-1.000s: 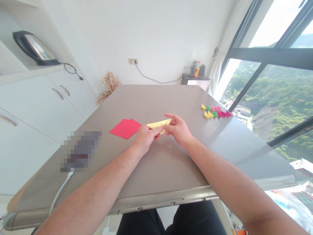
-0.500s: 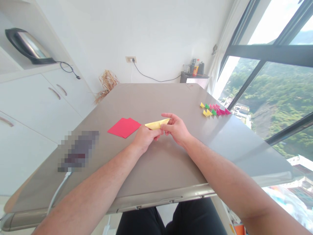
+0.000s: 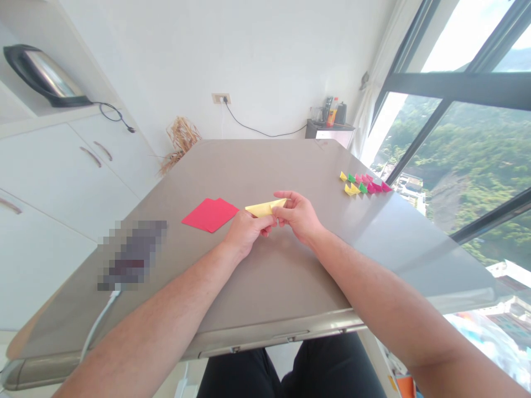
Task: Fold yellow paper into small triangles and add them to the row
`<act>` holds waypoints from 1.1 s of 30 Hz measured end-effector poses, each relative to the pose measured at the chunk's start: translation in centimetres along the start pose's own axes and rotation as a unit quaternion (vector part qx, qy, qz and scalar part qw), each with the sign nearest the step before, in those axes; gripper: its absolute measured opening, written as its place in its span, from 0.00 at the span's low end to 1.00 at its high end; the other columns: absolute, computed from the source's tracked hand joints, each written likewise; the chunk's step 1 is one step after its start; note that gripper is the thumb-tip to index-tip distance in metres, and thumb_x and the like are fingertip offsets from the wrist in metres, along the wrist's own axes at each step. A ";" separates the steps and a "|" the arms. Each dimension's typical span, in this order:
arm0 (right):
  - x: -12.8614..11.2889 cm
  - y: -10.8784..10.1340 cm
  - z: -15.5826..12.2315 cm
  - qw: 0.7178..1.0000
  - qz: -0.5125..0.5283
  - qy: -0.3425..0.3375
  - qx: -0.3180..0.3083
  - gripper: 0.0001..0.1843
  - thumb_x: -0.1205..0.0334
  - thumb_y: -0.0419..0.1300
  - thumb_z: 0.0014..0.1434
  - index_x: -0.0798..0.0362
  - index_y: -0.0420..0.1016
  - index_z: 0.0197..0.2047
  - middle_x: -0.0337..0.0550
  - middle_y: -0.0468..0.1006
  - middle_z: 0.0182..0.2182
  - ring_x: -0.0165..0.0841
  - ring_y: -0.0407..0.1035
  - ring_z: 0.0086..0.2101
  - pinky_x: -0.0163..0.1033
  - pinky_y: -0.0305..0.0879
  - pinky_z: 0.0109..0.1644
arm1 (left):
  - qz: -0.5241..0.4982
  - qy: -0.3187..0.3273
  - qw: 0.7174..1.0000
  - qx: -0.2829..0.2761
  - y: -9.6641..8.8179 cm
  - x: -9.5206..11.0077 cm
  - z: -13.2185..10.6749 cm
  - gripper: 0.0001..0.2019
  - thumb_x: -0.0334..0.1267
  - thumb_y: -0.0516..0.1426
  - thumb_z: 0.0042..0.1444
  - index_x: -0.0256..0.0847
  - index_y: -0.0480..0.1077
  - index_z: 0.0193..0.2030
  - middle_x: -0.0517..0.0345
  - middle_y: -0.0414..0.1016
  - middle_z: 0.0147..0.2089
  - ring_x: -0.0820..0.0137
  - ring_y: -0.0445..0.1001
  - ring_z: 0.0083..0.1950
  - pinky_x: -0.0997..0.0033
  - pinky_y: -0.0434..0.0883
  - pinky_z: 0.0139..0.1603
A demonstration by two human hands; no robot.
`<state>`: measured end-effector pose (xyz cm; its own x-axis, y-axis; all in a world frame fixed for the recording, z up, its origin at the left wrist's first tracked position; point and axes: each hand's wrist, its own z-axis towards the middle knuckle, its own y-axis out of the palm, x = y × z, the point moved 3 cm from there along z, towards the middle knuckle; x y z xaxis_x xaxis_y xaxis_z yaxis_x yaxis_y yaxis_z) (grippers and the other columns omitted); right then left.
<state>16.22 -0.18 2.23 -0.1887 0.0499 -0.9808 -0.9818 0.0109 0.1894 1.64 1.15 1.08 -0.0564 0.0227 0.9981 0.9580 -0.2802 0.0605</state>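
Note:
A folded piece of yellow paper [image 3: 262, 209], long and narrow with a pointed right end, is held just above the table between both hands. My left hand [image 3: 245, 228] is closed on its lower left side, thumb along the near edge. My right hand [image 3: 299, 214] pinches the right part with the thumb in front, its index finger stretched out behind. The fingertips under the paper are partly hidden. Left of my hands lie red paper sheets [image 3: 209, 215], slightly fanned over one another.
Several small folded paper boats [image 3: 363, 188] in yellow, green and pink stand in two rows at the table's right edge by the window. A blurred-out dark object [image 3: 135, 254] with a white cable [image 3: 97, 326] lies at the left of the grey-brown table [image 3: 265, 166].
Both hands stay in nearly the same place on the yellow paper. The camera view has shifted very slightly; nothing was picked up or let go.

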 end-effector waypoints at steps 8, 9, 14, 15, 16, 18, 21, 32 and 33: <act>0.0 0.1 -0.1 1.000 0.015 -0.001 0.013 0.27 0.64 0.70 0.43 0.53 0.73 0.49 0.30 0.73 0.23 0.27 0.66 0.23 0.38 0.66 0.31 | -0.002 0.010 1.000 0.017 -0.3 0.0 0.1 0.05 0.35 0.65 0.44 0.38 0.76 0.25 0.57 0.74 0.25 0.72 0.68 0.26 0.70 0.65 0.28; 0.0 0.1 -0.1 1.000 0.018 -0.002 0.014 0.28 0.63 0.70 0.43 0.53 0.73 0.49 0.30 0.73 0.23 0.27 0.66 0.23 0.38 0.67 0.32 | -0.003 0.009 1.000 0.021 -0.3 0.0 0.1 0.05 0.36 0.66 0.43 0.37 0.76 0.25 0.57 0.74 0.25 0.72 0.68 0.26 0.70 0.65 0.28; -0.3 -0.2 0.0 0.999 0.026 -0.008 0.024 0.29 0.62 0.71 0.43 0.52 0.75 0.50 0.28 0.72 0.23 0.27 0.66 0.23 0.39 0.67 0.33 | 0.003 0.008 0.999 0.039 -0.3 0.3 0.0 0.04 0.35 0.66 0.42 0.37 0.75 0.24 0.57 0.74 0.24 0.71 0.68 0.25 0.69 0.65 0.27; -0.3 -0.3 0.0 0.999 0.025 -0.008 0.025 0.29 0.62 0.72 0.43 0.52 0.75 0.50 0.29 0.72 0.22 0.27 0.66 0.23 0.39 0.67 0.33 | 0.005 0.007 0.999 0.041 -0.3 0.3 0.0 0.05 0.35 0.66 0.42 0.37 0.75 0.24 0.57 0.74 0.24 0.71 0.69 0.25 0.69 0.65 0.27; -0.3 -0.3 0.0 0.999 0.024 -0.007 0.025 0.29 0.62 0.72 0.43 0.51 0.75 0.50 0.29 0.72 0.22 0.27 0.66 0.23 0.39 0.67 0.33 | 0.006 0.007 0.999 0.042 -0.3 0.3 0.0 0.05 0.35 0.66 0.42 0.37 0.75 0.24 0.57 0.74 0.24 0.71 0.69 0.25 0.69 0.65 0.27; -0.2 -0.3 0.0 1.000 0.022 0.003 0.019 0.24 0.62 0.73 0.43 0.51 0.77 0.45 0.31 0.73 0.23 0.28 0.67 0.24 0.38 0.67 0.33 | 0.003 0.009 0.999 0.045 -0.4 0.4 0.0 0.05 0.34 0.66 0.42 0.37 0.76 0.24 0.57 0.74 0.24 0.71 0.69 0.26 0.69 0.66 0.27; 0.0 -0.2 0.0 0.999 0.012 0.032 0.002 0.13 0.59 0.73 0.44 0.52 0.74 0.29 0.37 0.75 0.23 0.29 0.69 0.26 0.37 0.65 0.31 | -0.004 0.013 0.999 0.045 -0.5 0.3 0.1 0.05 0.34 0.66 0.42 0.37 0.76 0.25 0.57 0.74 0.24 0.71 0.69 0.26 0.69 0.66 0.28; -0.2 -0.5 -0.2 0.998 0.044 0.043 -0.015 0.14 0.54 0.72 0.50 0.54 0.75 0.25 0.43 0.78 0.23 0.32 0.73 0.27 0.37 0.69 0.33 | -0.018 0.006 0.999 0.035 -0.6 0.6 0.1 0.05 0.34 0.66 0.41 0.37 0.76 0.26 0.57 0.74 0.24 0.72 0.69 0.26 0.70 0.66 0.27; -0.2 -0.5 -0.2 0.998 0.048 0.045 -0.019 0.13 0.54 0.71 0.51 0.54 0.76 0.26 0.44 0.78 0.24 0.32 0.74 0.28 0.37 0.70 0.33 | -0.017 0.005 0.999 0.035 -0.6 0.6 0.1 0.06 0.34 0.66 0.40 0.36 0.76 0.26 0.57 0.74 0.24 0.72 0.69 0.26 0.70 0.66 0.27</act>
<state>16.72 -0.35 2.32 -0.2808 -0.0403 -0.9589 -0.9590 -0.0276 0.2820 1.06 1.41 1.67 -0.0923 0.0211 0.9955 0.9726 -0.2122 0.0947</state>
